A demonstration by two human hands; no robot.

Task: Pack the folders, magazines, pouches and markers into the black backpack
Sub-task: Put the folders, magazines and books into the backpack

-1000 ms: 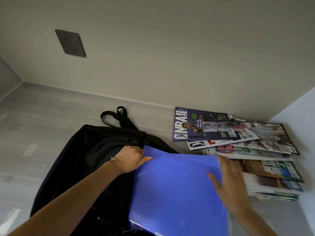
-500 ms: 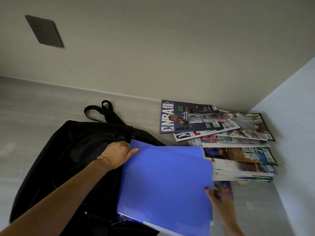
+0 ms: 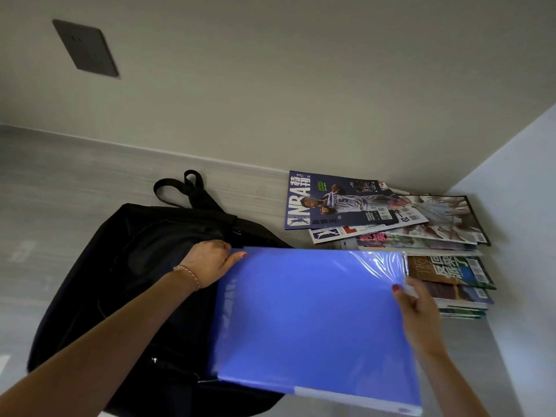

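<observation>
Backpack (image 3: 120,266) first: it lies flat on the grey tabletop (image 3: 60,182), toward the left, its top loop pointing at the back edge along the wall, and your left hand (image 3: 210,261) is closed on the fabric at its upper right, where the opening seems to be, with the thumb stretched out onto the top left corner of the blue folder (image 3: 310,320). That folder lies tilted, its left edge over the bag and the rest angled toward the front right. Your right hand (image 3: 418,314) pinches the folder's right edge near the top corner, thumb on the cover and fingers underneath. Beyond it, in the back right corner against the side panel, the magazines (image 3: 391,227) sit in a loose, fanned stack, just beside the folder. No pouches or markers are in view. Whether the mouth is held wide enough cannot be told; if it is not, the folder's leading corner will likely catch on the rim or zip and buckle. With only a corner pinch, the cover may flex and slip from your right fingers. Swing wide and you could knock the magazine stack askew.
</observation>
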